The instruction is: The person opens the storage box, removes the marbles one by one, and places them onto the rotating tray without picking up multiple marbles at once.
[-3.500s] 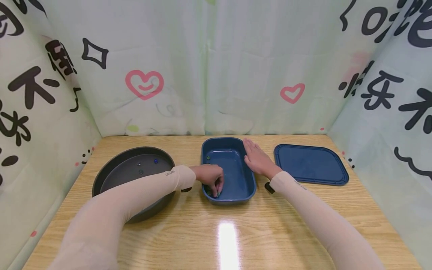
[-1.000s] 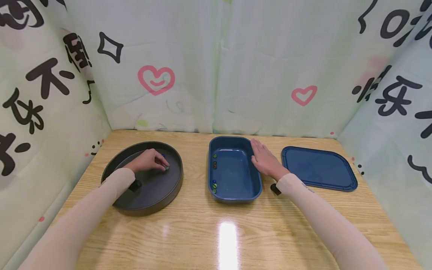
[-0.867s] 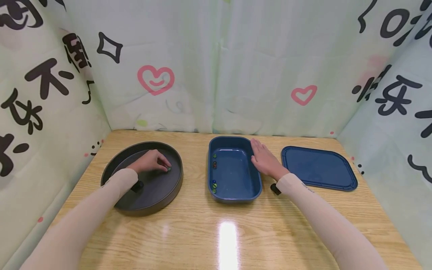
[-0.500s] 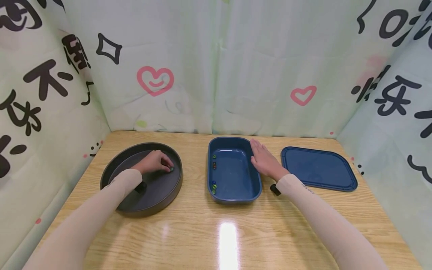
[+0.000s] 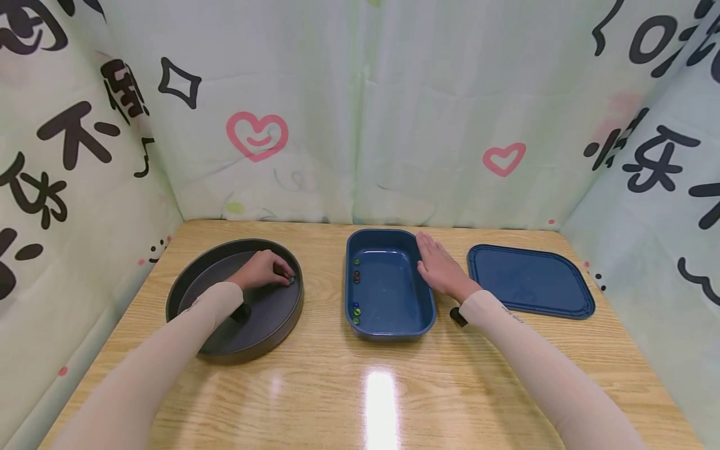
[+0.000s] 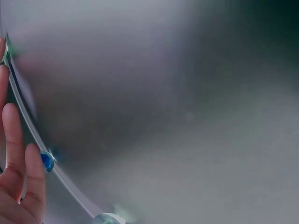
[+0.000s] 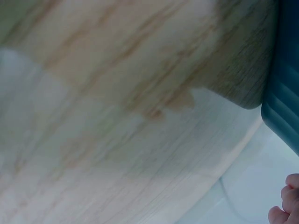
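Left hand (image 5: 262,270) (pinching marble (image 5: 291,279)) shifted; pan rim (image 5: 300,277) close.

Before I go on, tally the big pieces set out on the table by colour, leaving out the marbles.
Blue: 2, the rectangular box and the flat lid
Dark grey: 1, the round pan
Total: 3

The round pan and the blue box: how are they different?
The round pan is circular; the blue box is rectangular with rounded corners. The pan is dark grey, the box blue. The left hand reaches inside the pan, while the right hand lies along the box's edge. Both are open-topped, stand on the wooden table and contain marbles.
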`<state>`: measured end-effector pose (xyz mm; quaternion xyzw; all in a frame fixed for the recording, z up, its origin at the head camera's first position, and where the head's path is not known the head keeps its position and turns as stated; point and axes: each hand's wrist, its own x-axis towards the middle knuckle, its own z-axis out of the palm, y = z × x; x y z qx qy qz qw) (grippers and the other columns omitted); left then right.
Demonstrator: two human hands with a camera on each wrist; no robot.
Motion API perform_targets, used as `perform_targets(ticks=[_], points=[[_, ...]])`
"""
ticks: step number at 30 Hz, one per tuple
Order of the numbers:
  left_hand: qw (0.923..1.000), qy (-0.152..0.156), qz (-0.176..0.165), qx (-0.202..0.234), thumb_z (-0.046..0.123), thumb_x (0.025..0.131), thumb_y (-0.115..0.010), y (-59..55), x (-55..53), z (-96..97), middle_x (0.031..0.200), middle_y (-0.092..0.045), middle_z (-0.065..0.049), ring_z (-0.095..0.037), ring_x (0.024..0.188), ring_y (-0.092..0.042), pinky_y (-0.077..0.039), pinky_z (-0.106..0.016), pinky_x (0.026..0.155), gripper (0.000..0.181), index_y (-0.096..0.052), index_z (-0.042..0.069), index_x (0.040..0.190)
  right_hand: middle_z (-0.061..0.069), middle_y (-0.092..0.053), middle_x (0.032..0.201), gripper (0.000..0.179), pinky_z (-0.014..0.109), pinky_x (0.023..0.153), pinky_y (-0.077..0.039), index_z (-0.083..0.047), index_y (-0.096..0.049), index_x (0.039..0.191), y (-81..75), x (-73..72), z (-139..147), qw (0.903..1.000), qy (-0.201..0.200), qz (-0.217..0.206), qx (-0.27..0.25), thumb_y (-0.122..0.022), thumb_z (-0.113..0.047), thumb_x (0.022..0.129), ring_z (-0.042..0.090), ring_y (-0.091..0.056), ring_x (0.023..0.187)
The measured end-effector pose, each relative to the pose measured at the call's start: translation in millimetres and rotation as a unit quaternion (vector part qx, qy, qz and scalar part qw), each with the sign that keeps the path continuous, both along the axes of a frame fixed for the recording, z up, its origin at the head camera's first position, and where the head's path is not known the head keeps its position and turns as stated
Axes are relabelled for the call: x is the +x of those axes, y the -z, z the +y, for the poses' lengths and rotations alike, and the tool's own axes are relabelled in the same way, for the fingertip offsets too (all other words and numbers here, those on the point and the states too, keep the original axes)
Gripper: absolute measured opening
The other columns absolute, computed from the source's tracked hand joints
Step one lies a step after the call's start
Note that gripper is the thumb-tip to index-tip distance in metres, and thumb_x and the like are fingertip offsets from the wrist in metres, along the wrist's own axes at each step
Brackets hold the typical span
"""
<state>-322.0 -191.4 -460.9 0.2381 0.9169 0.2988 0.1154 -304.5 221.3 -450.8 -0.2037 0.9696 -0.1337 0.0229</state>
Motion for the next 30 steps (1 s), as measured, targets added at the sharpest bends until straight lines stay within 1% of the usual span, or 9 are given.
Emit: perform_targets(ticks=[4, 10, 14, 17, 22, 27, 28, 30], points=[[1.0, 0.0, -0.002, 0.001, 0.014, 0.075, -0.077, -1.6, 1.0, -1.6, 0.089, -0.074, -0.005, -0.012, 0.079, -0.069, -0.051, -0.023, 0.064, 0.019, -0.075, 0.009, 0.093, 0.024, -0.01, 0.156, 0.061, 0.049, 0.118, -0.009, 0.006, -0.005, 0.148, -1.1, 0.5, -2.3, 1.0, 0.0, -0.003, -0.001, -0.032, -0.016, 0.098, 0.036, -0.008, 0.146], [0.9998, -0.019, -0.008, 0.004, 0.018, 0.074, -0.078, -8.8, 5.4, -7.9, 0.089, -0.075, -0.004, -0.013, 0.082, -0.069, -0.051, -0.023, 0.066, 0.02, -0.076, 0.011, 0.093, 0.022, -0.007, 0.157, 0.061, 0.049, 0.118, -0.01, 0.006, -0.004, 0.148, -0.1, -3.1, -4.3, 0.9996, 0.007, -0.012, 0.026, -0.031, -0.017, 0.099, 0.036, -0.007, 0.146], [0.9992, -0.038, 0.008, -0.006, 0.02, 0.076, -0.077, -17.5, 10.8, -13.7, 0.093, -0.074, -0.004, -0.017, 0.088, -0.068, -0.051, -0.027, 0.071, 0.02, -0.076, 0.013, 0.094, 0.022, -0.008, 0.157, 0.061, 0.049, 0.118, -0.011, 0.006, -0.004, 0.148, 0.1, -4.3, -4.6, 0.9994, 0.006, -0.014, 0.033, -0.031, -0.018, 0.099, 0.036, -0.008, 0.146], [0.998, -0.056, 0.026, -0.012, 0.021, 0.078, -0.075, -26.1, 16.8, -18.1, 0.098, -0.073, -0.006, -0.022, 0.093, -0.065, -0.051, -0.034, 0.076, 0.02, -0.075, 0.013, 0.096, 0.021, -0.007, 0.157, 0.061, 0.049, 0.118, -0.011, 0.005, -0.003, 0.148, -0.4, -4.4, -4.2, 0.9993, 0.006, -0.018, 0.033, -0.03, -0.019, 0.099, 0.035, -0.007, 0.146], [0.9946, -0.093, 0.045, 0.003, 0.021, 0.084, -0.07, -42.5, 31.3, -24.2, 0.106, -0.071, -0.009, -0.028, 0.103, -0.062, -0.049, -0.044, 0.087, 0.025, -0.072, 0.008, 0.106, 0.021, -0.006, 0.157, 0.062, 0.049, 0.118, -0.011, 0.005, -0.003, 0.148, -1.4, -3.6, -3.0, 0.9992, 0.007, -0.02, 0.034, -0.031, -0.02, 0.099, 0.035, -0.007, 0.146], [0.9878, -0.141, 0.063, 0.018, 0.025, 0.09, -0.063, -63.2, 53.8, -30.5, 0.116, -0.066, -0.013, -0.031, 0.109, -0.058, -0.044, -0.048, 0.093, 0.031, -0.067, 0.008, 0.116, 0.022, -0.006, 0.157, 0.062, 0.049, 0.117, -0.011, 0.006, -0.003, 0.148, -0.5, -4.0, -1.6, 0.9992, 0.006, -0.021, 0.032, -0.031, -0.019, 0.099, 0.036, -0.007, 0.146], [0.9862, -0.148, 0.071, 0.02, 0.025, 0.091, -0.062, -67.4, 58.8, -31.9, 0.118, -0.064, -0.014, -0.032, 0.11, -0.058, -0.044, -0.049, 0.094, 0.031, -0.066, 0.008, 0.117, 0.022, -0.007, 0.157, 0.062, 0.049, 0.117, -0.011, 0.006, -0.004, 0.148, -0.2, -4.1, -1.1, 0.9993, 0.006, -0.021, 0.032, -0.031, -0.019, 0.099, 0.036, -0.007, 0.146], [0.9823, -0.156, 0.103, 0.013, 0.025, 0.092, -0.061, -75.0, 68.5, -34.9, 0.12, -0.062, -0.016, -0.033, 0.11, -0.057, -0.044, -0.05, 0.093, 0.031, -0.065, 0.007, 0.117, 0.022, -0.007, 0.157, 0.062, 0.05, 0.117, -0.011, 0.006, -0.004, 0.148, 0.4, -4.5, 0.0, 0.9993, 0.007, -0.019, 0.033, -0.031, -0.019, 0.098, 0.036, -0.007, 0.146]])
